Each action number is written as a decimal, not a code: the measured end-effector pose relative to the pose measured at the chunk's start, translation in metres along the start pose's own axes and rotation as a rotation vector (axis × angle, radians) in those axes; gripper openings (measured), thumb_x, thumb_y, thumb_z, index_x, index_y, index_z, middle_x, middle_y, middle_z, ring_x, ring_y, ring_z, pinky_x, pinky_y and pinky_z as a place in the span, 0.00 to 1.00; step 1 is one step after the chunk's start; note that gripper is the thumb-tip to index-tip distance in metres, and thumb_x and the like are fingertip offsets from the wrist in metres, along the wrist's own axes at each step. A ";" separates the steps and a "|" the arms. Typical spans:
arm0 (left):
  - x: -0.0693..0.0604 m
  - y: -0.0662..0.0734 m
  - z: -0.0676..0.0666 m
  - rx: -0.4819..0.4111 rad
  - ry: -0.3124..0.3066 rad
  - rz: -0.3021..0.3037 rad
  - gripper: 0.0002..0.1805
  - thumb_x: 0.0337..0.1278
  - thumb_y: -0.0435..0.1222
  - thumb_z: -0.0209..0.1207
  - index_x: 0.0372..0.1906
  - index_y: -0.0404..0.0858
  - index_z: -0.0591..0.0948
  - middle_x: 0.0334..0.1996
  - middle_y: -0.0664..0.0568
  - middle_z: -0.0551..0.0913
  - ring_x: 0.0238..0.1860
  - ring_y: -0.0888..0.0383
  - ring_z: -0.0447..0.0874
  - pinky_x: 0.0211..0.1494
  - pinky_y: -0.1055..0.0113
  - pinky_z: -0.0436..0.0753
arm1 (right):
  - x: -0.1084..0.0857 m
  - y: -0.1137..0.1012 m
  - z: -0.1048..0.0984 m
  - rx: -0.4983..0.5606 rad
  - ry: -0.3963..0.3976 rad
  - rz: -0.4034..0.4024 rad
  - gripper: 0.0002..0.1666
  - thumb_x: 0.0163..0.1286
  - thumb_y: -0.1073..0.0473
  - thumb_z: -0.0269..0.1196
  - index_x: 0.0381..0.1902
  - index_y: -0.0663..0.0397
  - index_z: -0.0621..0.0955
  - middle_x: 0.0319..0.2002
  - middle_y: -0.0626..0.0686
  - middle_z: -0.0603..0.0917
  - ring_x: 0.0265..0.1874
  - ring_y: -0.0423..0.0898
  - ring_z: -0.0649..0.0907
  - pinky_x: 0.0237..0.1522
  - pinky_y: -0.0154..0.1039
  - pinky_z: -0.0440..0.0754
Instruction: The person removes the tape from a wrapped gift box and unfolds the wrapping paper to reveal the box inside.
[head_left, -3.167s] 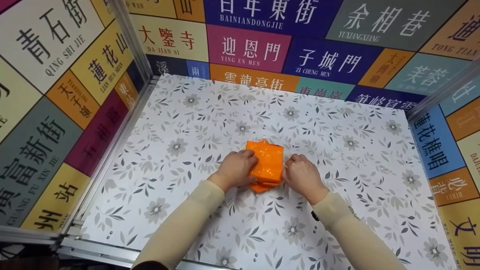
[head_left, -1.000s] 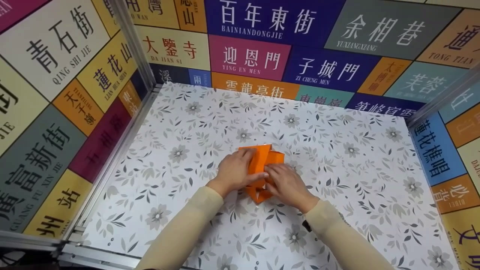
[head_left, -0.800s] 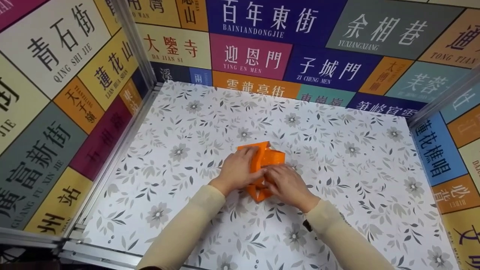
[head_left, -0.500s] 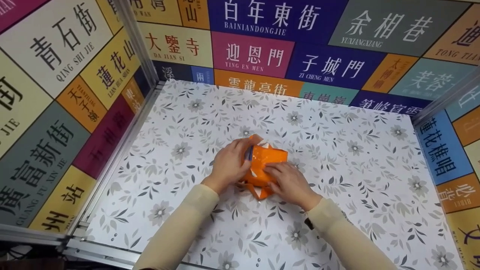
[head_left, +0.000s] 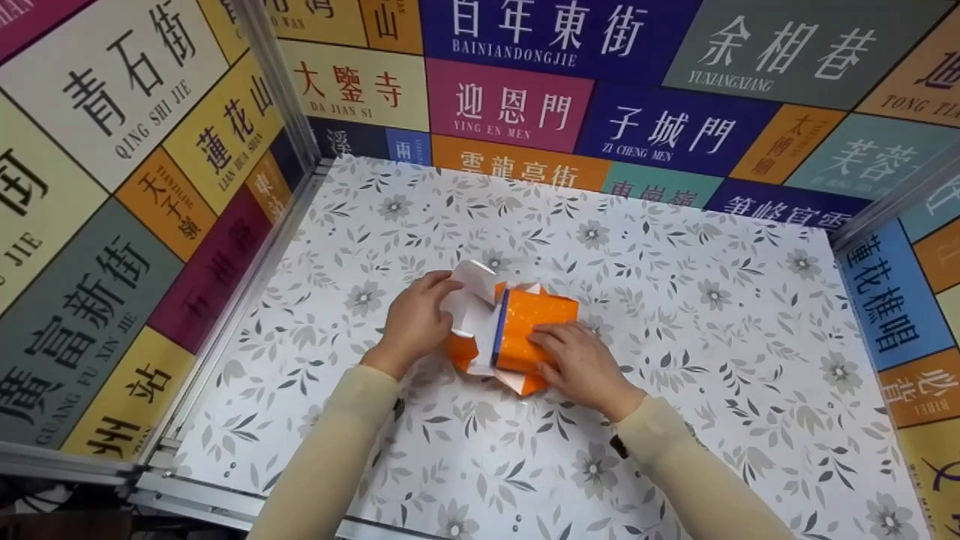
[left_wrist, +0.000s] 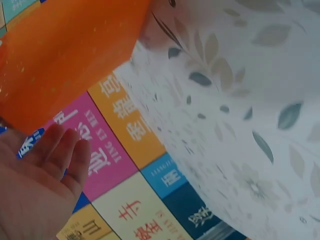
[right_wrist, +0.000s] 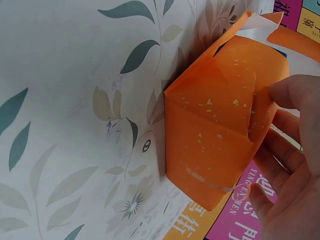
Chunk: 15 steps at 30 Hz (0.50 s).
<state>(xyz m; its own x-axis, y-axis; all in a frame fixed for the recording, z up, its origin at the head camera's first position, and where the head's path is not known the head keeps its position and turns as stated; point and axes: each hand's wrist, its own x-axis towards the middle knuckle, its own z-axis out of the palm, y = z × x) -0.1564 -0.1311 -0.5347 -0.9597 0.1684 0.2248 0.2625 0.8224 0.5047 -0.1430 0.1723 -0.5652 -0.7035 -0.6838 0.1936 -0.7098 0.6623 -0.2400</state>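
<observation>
A small box with a blue edge [head_left: 498, 331] lies on the table, partly covered by orange wrapping paper [head_left: 538, 315] with gold flecks. My left hand [head_left: 415, 321] holds the paper's left flap away from the box, its white inner side [head_left: 474, 291] facing up. In the left wrist view the orange face of that flap hides my thumb and some fingertips. My right hand [head_left: 581, 366] grips the covered right part of the box. The right wrist view shows the thumb on the paper and a fingertip by a strip of clear tape [right_wrist: 207, 181].
A white tabletop [head_left: 360, 247] printed with grey leaves and flowers surrounds the box. Panels with colourful street-name lettering [head_left: 510, 105] enclose the back and both sides. A metal rail [head_left: 225, 315] edges the left.
My left hand has moved left, pulling the flap open and exposing the white lining and the blue edge. My right hand, earlier beside the box, has come onto it and stayed.
</observation>
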 end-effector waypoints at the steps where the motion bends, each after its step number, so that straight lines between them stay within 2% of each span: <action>1: -0.001 -0.003 -0.003 0.011 -0.015 -0.006 0.28 0.48 0.28 0.55 0.59 0.42 0.83 0.65 0.50 0.75 0.61 0.47 0.75 0.60 0.53 0.77 | 0.000 0.000 0.000 0.001 0.004 -0.002 0.26 0.66 0.54 0.66 0.62 0.53 0.80 0.61 0.53 0.78 0.58 0.54 0.76 0.67 0.55 0.66; 5: -0.004 -0.013 -0.015 0.080 -0.075 -0.055 0.24 0.51 0.30 0.55 0.55 0.38 0.85 0.66 0.46 0.74 0.63 0.44 0.73 0.61 0.50 0.75 | 0.000 -0.001 0.001 -0.001 -0.001 0.007 0.26 0.66 0.54 0.67 0.62 0.52 0.80 0.61 0.52 0.78 0.59 0.53 0.76 0.67 0.56 0.65; 8: -0.005 -0.016 -0.021 0.145 -0.132 -0.135 0.23 0.55 0.37 0.56 0.56 0.36 0.84 0.67 0.43 0.73 0.65 0.42 0.71 0.62 0.47 0.73 | 0.000 0.000 0.000 -0.004 0.000 0.014 0.27 0.66 0.54 0.67 0.62 0.51 0.80 0.61 0.52 0.78 0.59 0.53 0.76 0.68 0.55 0.65; 12: -0.006 -0.017 -0.025 0.225 -0.236 -0.234 0.30 0.57 0.49 0.55 0.60 0.35 0.81 0.72 0.40 0.66 0.69 0.40 0.65 0.67 0.43 0.67 | 0.000 -0.001 0.000 -0.002 0.006 0.011 0.27 0.66 0.54 0.67 0.62 0.52 0.80 0.61 0.53 0.79 0.58 0.54 0.76 0.67 0.55 0.65; 15: -0.007 -0.017 -0.026 0.292 -0.319 -0.245 0.36 0.56 0.53 0.58 0.64 0.33 0.78 0.75 0.38 0.59 0.72 0.40 0.58 0.71 0.43 0.60 | 0.001 -0.001 0.001 -0.002 0.005 0.008 0.27 0.66 0.54 0.67 0.62 0.52 0.80 0.61 0.53 0.78 0.58 0.54 0.76 0.68 0.55 0.65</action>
<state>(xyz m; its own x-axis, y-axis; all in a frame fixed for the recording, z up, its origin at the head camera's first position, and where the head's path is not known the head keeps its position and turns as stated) -0.1518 -0.1602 -0.5230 -0.9845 0.0717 -0.1600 0.0305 0.9687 0.2465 -0.1430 0.1708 -0.5659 -0.7096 -0.6768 0.1960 -0.7039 0.6685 -0.2401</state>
